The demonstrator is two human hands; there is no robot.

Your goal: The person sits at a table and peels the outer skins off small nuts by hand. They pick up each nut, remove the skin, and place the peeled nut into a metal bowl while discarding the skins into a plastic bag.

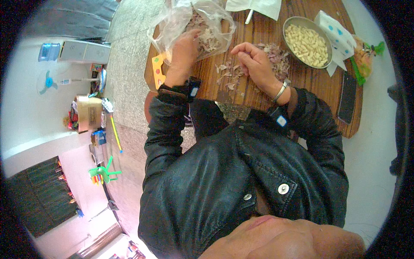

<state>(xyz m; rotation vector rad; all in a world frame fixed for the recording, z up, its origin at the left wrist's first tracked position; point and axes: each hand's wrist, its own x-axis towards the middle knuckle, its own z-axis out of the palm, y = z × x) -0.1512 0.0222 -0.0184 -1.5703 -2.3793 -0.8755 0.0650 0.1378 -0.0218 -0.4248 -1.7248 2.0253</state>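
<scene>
My left hand (184, 55) is at the mouth of a clear plastic bag (226, 29), blurred, with its fingers over the garlic skins (208, 40) inside. Whether it grips anything cannot be made out. My right hand (255, 66) rests low over the wooden table, fingers loosely curled and palm hidden. Purplish garlic skins (278, 61) lie heaped beside and partly behind it, while a thinner scatter of skins (231, 74) spreads to its left. Beyond it to the right, a round metal bowl (284, 40) holds many pale peeled garlic cloves (305, 45).
A dark phone (347, 97) lies by the table's right edge (355, 129). Tissue packaging (336, 32) and a food packet (364, 63) sit past the bowl. White paper (255, 8) is at the far side. A yellow card (158, 71) is near the left edge.
</scene>
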